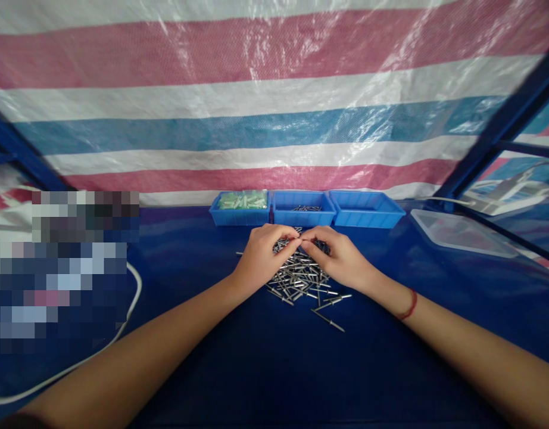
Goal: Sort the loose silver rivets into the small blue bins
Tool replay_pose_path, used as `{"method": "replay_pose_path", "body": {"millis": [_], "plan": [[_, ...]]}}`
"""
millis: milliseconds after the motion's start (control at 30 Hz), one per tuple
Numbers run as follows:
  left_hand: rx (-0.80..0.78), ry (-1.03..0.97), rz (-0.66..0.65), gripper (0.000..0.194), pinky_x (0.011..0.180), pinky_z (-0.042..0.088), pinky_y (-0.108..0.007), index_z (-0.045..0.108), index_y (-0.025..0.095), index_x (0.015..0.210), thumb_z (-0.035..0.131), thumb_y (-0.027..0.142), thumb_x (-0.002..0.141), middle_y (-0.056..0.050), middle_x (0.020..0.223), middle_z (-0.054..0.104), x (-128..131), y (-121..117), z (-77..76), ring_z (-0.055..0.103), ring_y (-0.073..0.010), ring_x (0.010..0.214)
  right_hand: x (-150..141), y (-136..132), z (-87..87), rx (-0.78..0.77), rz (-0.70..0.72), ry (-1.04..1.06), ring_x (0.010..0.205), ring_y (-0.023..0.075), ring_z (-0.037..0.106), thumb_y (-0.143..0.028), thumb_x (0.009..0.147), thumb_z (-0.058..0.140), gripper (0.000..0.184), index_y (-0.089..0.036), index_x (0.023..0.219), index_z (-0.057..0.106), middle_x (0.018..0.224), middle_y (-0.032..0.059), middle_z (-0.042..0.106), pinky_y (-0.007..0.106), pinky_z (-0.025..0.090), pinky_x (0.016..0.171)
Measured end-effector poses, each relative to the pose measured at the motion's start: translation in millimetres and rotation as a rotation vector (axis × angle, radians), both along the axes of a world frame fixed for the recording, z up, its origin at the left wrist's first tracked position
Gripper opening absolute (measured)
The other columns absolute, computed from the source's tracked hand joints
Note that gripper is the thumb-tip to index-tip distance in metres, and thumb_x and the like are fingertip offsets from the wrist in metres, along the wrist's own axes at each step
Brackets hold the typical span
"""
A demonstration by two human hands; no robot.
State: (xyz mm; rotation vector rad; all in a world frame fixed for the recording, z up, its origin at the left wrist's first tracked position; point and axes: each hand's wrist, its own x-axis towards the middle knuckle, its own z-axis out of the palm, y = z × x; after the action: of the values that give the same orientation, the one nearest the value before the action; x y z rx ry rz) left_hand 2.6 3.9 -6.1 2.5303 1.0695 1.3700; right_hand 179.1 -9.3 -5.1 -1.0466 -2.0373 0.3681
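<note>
A loose pile of metal blind rivets (301, 277) lies on the blue table, several of them strewn toward its near side. Over the far part of the pile, my left hand (268, 253) and my right hand (334, 256) meet at the fingertips. Thumb and forefinger are pinched together on each hand. Whatever sits between these fingertips is too small to make out. My hands cover part of the pile's left and right sides. Just beyond them stands a blue bin (303, 218) with some rivets in it.
Left of that bin is another blue bin (241, 219) with green-and-white pieces; a third blue bin (368, 219) stands right. A translucent lid (462, 231) lies farther right. A white cable (136, 286) curves along the left, by a pixelated area. Striped sheeting (256, 131) hangs behind.
</note>
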Motion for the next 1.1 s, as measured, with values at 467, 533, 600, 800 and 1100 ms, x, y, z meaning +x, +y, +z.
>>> {"method": "replay_pose_path", "body": {"millis": [467,533,600,800,1100], "plan": [[-0.096,0.024,-0.022,0.006,0.076,0.046,-0.03,0.062,0.021,0.089,0.057,0.02,0.086,-0.001,0.087,0.069,-2,2,-0.3,0.061,-0.016,0.083,-2,-4,1.3,0.038,-0.048,0.176,0.084,0.0176,0.063,-0.026,0.082,0.056,0.009,-0.02,0.088,0.06,0.089,0.0039,0.068,0.033,0.049,0.079],[-0.105,0.034,-0.03,0.007,0.076,0.046,-0.03,0.062,0.02,0.089,0.055,0.02,0.088,-0.001,0.087,0.068,-2,2,-0.7,0.061,-0.0161,0.083,-2,-5,1.9,0.052,-0.04,0.167,0.084,0.0174,0.063,-0.025,0.082,0.056,0.009,-0.02,0.088,0.061,0.088,0.0037,0.068,0.033,0.049,0.079],[-0.105,0.048,-0.04,0.01,0.076,0.046,-0.03,0.061,0.02,0.09,0.051,0.021,0.09,-0.001,0.086,0.067,-2,4,-1.6,0.06,-0.0157,0.082,-2,-5,2.8,0.076,-0.04,0.145,0.083,0.0169,0.064,-0.024,0.082,0.056,0.009,-0.02,0.088,0.061,0.087,0.0036,0.069,0.032,0.049,0.078],[-0.099,0.071,-0.059,0.017,0.076,0.044,-0.029,0.057,0.018,0.088,0.042,0.023,0.095,-0.002,0.084,0.063,-2,6,-5.0,0.057,-0.0153,0.082,2,-5,9.0,0.242,-0.062,-0.069,0.081,0.0176,0.062,-0.023,0.082,0.057,0.006,-0.019,0.08,0.061,0.082,0.0027,0.069,0.034,0.041,0.078],[-0.119,0.172,-0.102,0.024,0.076,0.044,-0.032,0.054,0.018,0.085,0.033,0.023,0.097,-0.004,0.083,0.06,0,1,-2.5,0.055,-0.018,0.083,5,-6,14.5,0.254,-0.029,-0.214,0.075,0.0168,0.059,-0.025,0.086,0.051,0.016,-0.02,0.073,0.06,0.075,0.0009,0.067,0.034,0.036,0.078]]}}
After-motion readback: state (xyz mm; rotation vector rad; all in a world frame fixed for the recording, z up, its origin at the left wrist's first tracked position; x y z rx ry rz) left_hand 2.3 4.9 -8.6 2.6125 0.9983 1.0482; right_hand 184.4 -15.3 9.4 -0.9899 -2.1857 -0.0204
